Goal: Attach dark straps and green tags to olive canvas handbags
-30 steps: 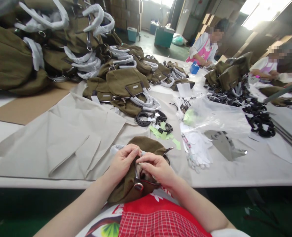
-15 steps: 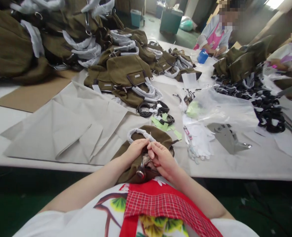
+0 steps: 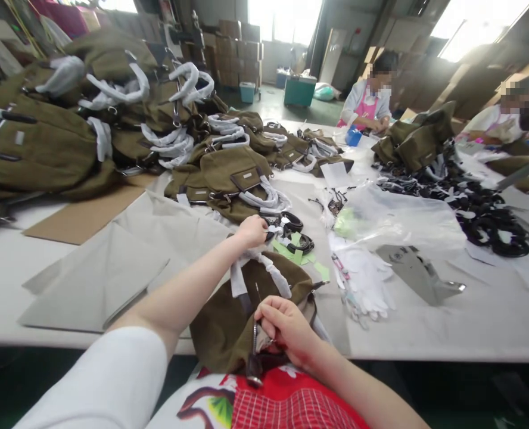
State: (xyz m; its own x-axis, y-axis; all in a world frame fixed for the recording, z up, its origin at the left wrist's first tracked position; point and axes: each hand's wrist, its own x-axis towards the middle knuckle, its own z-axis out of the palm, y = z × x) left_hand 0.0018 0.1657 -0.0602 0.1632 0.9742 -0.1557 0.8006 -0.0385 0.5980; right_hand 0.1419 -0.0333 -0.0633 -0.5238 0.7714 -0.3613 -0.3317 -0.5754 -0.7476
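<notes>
While the right hand [image 3: 285, 326] pinches the olive bag [image 3: 229, 322] — fingers curled — left hand [image 3: 252, 230] grips its wrapped handle [image 3: 268, 271]

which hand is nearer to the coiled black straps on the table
Left. The left hand is stretched out right beside the black straps; the right hand stays back at the olive bag.

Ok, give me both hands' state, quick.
Left hand: closed on the bag's wrapped handle.
Right hand: closed on the bag at its zipper.
</notes>
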